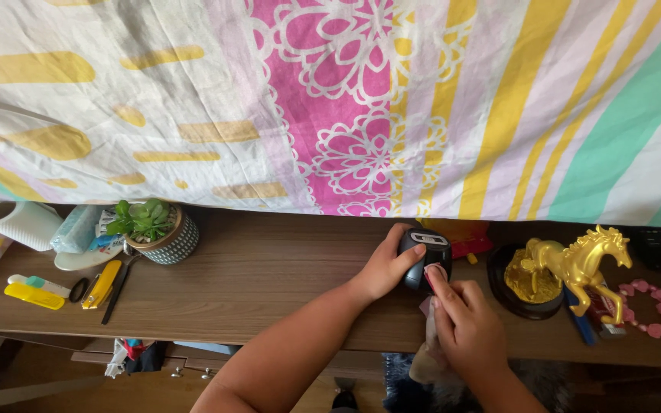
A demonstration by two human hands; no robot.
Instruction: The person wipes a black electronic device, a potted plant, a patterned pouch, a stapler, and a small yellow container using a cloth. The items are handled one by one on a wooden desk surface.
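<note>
a patterned pot (168, 243) held a green succulent (141, 218) near the bench's (269, 291) left end. toward its right, the left hand's (386, 268) grip clasped a dark device (424, 256); the right hand (464, 325) pinched a half-hidden cloth (427, 304) against it.

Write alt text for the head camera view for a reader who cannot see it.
Two bare hands meet on a small dark device on a wooden shelf: the left hand grips it, the right hand touches its front. A golden horse figurine stands to the right, a potted succulent to the left.
</note>
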